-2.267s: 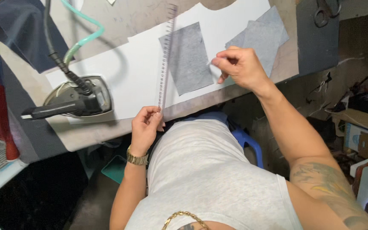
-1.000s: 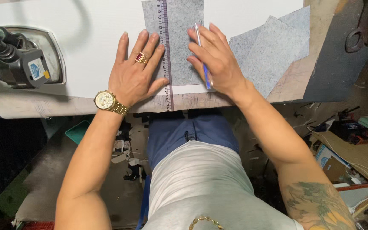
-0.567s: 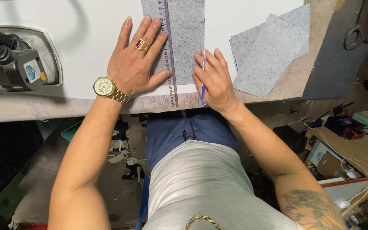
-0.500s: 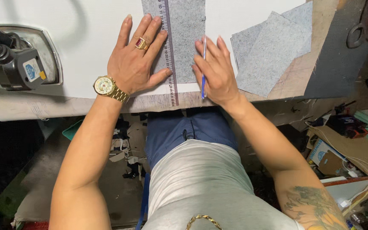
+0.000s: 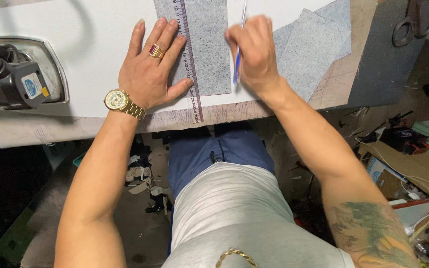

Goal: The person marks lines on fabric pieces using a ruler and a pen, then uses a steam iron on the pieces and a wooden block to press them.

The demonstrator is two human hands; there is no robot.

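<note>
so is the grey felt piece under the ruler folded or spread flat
Spread flat: the grey felt piece lies smooth on the white sheet, ruler along its left edge.

The left hand [image 5: 150, 69] lies flat, palm down, fingers spread and pointing to the far side, thumb stretched out to the right. Its forearm runs straight back toward the near side. The right hand [image 5: 254, 52] is curled into a loose fist, knuckles up, seemingly pinching with blurred fingertips. The right forearm angles in from the near right.
</note>
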